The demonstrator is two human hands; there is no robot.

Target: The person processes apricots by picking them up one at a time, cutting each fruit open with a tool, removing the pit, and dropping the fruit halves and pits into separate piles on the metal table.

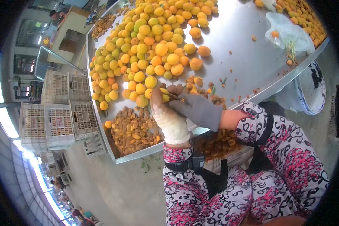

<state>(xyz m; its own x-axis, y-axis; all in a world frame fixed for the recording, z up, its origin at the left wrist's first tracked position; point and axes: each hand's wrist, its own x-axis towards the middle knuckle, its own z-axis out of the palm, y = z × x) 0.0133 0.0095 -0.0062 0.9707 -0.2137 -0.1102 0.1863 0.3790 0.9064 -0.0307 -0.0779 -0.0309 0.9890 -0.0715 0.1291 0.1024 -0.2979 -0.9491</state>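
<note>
One yellow fruit [165, 97] clamped in the left hand [167, 116] on my feed, right hand [200, 109] alongside, can't tell if its fingers grip

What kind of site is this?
Probably a fruit-handling workshop, judging by the large metal table heaped with yellow-orange fruit, the brown pile at its near corner, and the stacked plastic crates on the floor beside it.
</note>
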